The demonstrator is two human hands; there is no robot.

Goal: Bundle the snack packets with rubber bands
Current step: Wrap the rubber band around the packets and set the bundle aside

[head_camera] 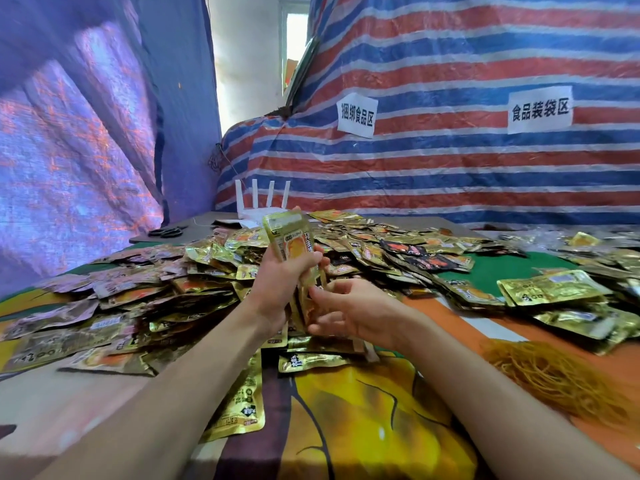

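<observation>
My left hand [280, 285] grips an upright stack of gold snack packets [289, 239] at the middle of the view, its fingers curled round the stack's lower half. Just to the right, my right hand [346, 311] sits at the bottom edge of the stack with its fingers curled; whether it holds a rubber band I cannot tell. A big heap of loose gold and black packets [194, 271] covers the table behind and to the left. A pile of yellow-orange rubber bands [554, 375] lies at the right, near my right forearm.
A white router with several antennas [258, 206] stands behind the heap, and black scissors [166, 232] lie at the far left. A striped tarpaulin [450, 161] with two paper signs walls the back. A patterned cloth [363, 410] covers the table in front.
</observation>
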